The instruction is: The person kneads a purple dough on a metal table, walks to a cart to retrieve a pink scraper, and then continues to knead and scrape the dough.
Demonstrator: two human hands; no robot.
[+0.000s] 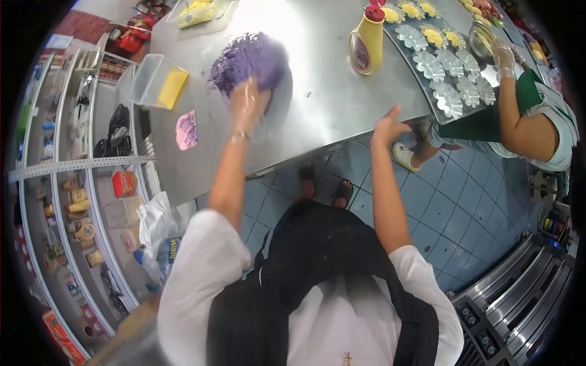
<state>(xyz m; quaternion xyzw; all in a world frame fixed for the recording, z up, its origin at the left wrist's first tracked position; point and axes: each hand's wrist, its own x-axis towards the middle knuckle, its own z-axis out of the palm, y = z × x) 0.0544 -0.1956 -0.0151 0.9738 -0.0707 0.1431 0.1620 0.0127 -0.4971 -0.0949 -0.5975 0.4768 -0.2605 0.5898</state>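
A mound of crumbly purple mixture [235, 61] lies on the steel table [329, 104]. My left hand [249, 100], in a clear glove, reaches into it; its fingers are blurred and sunk in the purple stuff. At the table's front edge rests my right hand [389, 127], bare, thumb raised, fingers apart, holding nothing. Left of the mound lies a pink scraper [187, 130] smeared with purple. A clear tub with a yellow part [173, 89] stands behind the scraper. Upright to the right of the mound is a yellow bottle with a red cap [367, 46].
At the right, a tray [421, 76] holds several fluted tins, some with yellow filling. A co-worker's gloved hand [503, 59] is by a metal bowl [482, 41]. A container of yellow food [198, 12] sits at the back left. Shelves [91, 201] line the left side.
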